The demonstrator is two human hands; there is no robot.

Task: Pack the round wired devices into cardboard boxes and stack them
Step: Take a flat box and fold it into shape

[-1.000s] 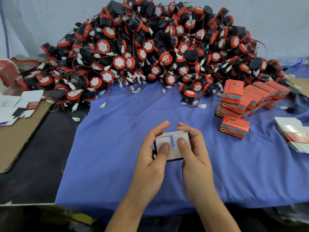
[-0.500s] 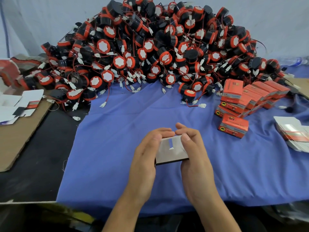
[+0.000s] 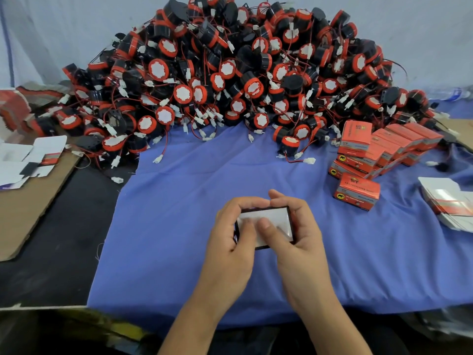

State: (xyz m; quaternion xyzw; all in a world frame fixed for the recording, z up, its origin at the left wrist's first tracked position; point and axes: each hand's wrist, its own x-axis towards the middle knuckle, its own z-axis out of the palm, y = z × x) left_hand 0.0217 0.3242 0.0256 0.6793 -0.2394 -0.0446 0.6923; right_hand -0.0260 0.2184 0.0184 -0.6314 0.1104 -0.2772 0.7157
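My left hand (image 3: 230,234) and right hand (image 3: 299,242) both curl round one small cardboard box (image 3: 271,219), thumbs pressing on its white flap, over the blue cloth (image 3: 179,226) that covers the near table. Left of the cloth lie the bare black tabletop (image 3: 64,239) and a brown cardboard sheet (image 3: 30,201) carrying unfolded cartons (image 3: 28,157). To my right sit a bundle of flat blanks (image 3: 445,203) and the orange packed boxes (image 3: 371,149). Beyond, the heap of round wired devices (image 3: 230,73) rises against a pale backdrop (image 3: 51,34).
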